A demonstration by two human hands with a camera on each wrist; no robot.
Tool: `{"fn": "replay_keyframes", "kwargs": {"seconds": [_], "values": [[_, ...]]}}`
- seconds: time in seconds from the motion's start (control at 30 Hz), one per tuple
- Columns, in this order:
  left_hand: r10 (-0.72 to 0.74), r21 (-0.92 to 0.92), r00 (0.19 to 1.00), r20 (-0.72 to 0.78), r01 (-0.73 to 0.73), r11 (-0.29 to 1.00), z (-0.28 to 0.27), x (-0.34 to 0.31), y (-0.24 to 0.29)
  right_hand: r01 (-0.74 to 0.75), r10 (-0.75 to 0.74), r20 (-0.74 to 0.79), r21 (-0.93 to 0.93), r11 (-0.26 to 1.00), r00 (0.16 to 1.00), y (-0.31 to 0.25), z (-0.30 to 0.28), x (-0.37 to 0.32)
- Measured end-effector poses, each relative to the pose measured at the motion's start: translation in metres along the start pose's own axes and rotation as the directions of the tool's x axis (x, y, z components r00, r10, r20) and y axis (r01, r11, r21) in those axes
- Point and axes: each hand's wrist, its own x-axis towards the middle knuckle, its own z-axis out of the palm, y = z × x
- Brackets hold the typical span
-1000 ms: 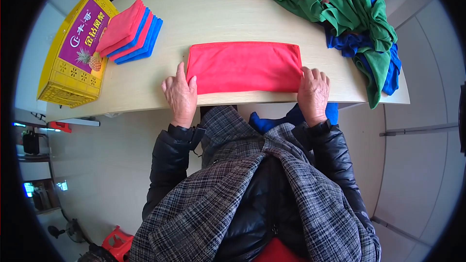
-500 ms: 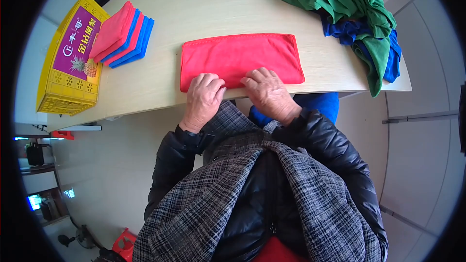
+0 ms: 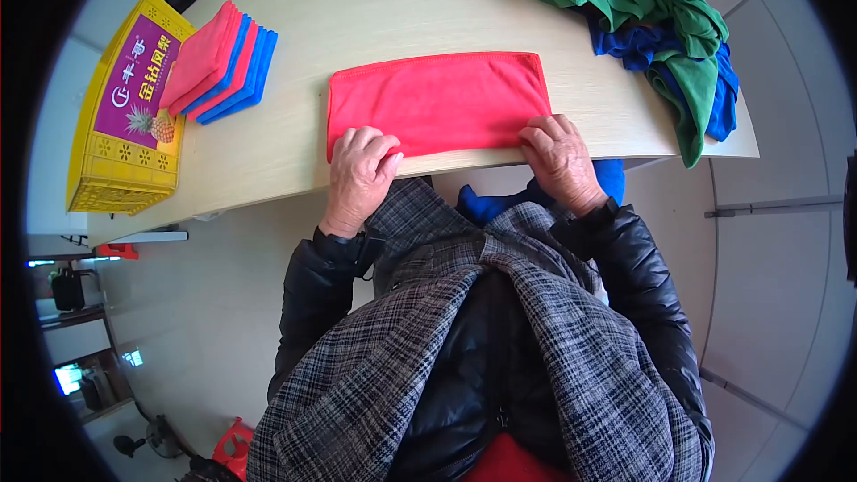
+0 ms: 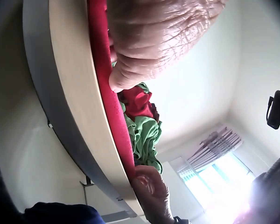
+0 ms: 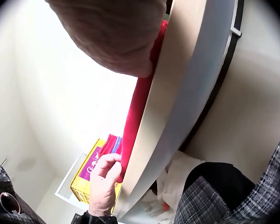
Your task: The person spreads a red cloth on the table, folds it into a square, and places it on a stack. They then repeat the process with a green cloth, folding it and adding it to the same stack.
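A red cloth (image 3: 437,103), folded into a long rectangle, lies flat along the table's front edge. My left hand (image 3: 360,174) rests on its near edge toward the left end, fingers bent and fingertips on the fabric. At the near right corner my right hand (image 3: 564,161) touches the cloth, its fingers loosely bent. The left wrist view has the left thumb (image 4: 123,79) down against the cloth edge. From the right wrist, the left hand (image 5: 104,182) shows at the far end of the red strip, thumb and fingers close together.
A stack of folded red and blue cloths (image 3: 219,62) leans by a yellow crate (image 3: 134,170) with a purple pineapple label at the left. Crumpled green and blue cloths (image 3: 661,18) pile up at the back right, hanging toward the table's (image 3: 402,22) right edge.
Both hands went from the cloth's ends to its middle, then spread apart along the near edge. The right hand moved farther, back to the right corner. The cloth sits slightly left in view.
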Motion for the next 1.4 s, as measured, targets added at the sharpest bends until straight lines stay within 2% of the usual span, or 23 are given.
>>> {"fn": "replay_keyframes", "kwargs": {"seconds": [0.07,0.17,0.3,0.33,0.47,0.53,0.57,0.63,0.67,0.77,0.8,0.87,1.0,1.1,1.23,1.4], "values": [[0.005,-0.005,1.0,-0.002,-0.005,1.0,0.0,0.0,-0.001,-0.014,0.014,-0.006,-0.007,1.0,1.0,0.005,-0.006,-0.004],[0.005,-0.018,1.0,-0.019,-0.006,1.0,0.002,0.001,-0.003,-0.208,0.207,0.027,0.043,0.977,0.978,0.014,-0.016,-0.006],[-0.053,-0.069,0.998,-0.045,0.05,0.996,0.002,0.005,-0.006,-0.305,0.31,-0.055,0.084,0.949,0.949,0.018,-0.016,0.005],[-0.046,-0.069,0.998,-0.044,0.043,0.997,0.002,0.008,-0.005,-0.309,0.314,-0.06,0.084,0.947,0.948,0.014,-0.013,0.013],[-0.051,-0.013,0.999,-0.016,0.051,0.999,0.009,0.03,-0.004,-0.157,0.158,-0.023,0.041,0.987,0.987,-0.026,0.027,0.062],[0.0,0.11,1.0,0.021,-0.003,0.994,0.021,0.037,-0.016,-0.209,0.194,0.13,0.116,0.971,0.972,-0.052,0.061,0.083],[0.024,0.17,0.999,0.042,-0.031,0.985,0.027,0.039,-0.022,-0.215,0.201,0.122,0.116,0.97,0.972,-0.062,0.074,0.091],[0.003,0.19,0.996,0.086,-0.019,0.982,0.033,0.04,-0.031,-0.203,0.175,0.227,0.103,0.974,0.958,-0.076,0.09,0.099],[-0.034,0.21,0.992,0.12,0.008,0.978,0.034,0.039,-0.033,-0.211,0.184,0.222,0.103,0.972,0.957,-0.072,0.093,0.098],[-0.094,0.254,0.981,0.17,0.049,0.966,0.038,0.035,-0.045,-0.166,0.183,0.144,-0.126,0.978,0.972,-0.053,0.102,0.091],[-0.125,0.277,0.975,0.182,0.071,0.958,0.037,0.032,-0.045,-0.169,0.187,0.151,-0.124,0.978,0.971,-0.044,0.099,0.088],[-0.157,0.298,0.968,0.197,0.093,0.95,0.036,0.028,-0.047,-0.268,0.294,0.128,-0.188,0.945,0.947,-0.017,0.09,0.084],[-0.19,0.386,0.963,0.191,0.104,0.917,0.036,0.03,-0.047,-0.318,0.353,0.074,-0.295,0.901,0.933,0.021,0.076,0.075],[-0.294,0.45,0.936,0.196,0.18,0.875,0.031,0.031,-0.044,-0.366,0.404,0.074,-0.304,0.88,0.912,0.036,0.066,0.071],[-0.33,0.377,0.928,0.175,0.246,0.893,0.027,0.028,-0.055,-0.418,0.451,0.055,-0.293,0.86,0.891,0.053,0.057,0.063],[-0.368,0.413,0.919,0.138,0.285,0.865,0.025,0.024,-0.057,-0.426,0.465,0.051,-0.325,0.844,0.884,0.065,0.046,0.055]]}}
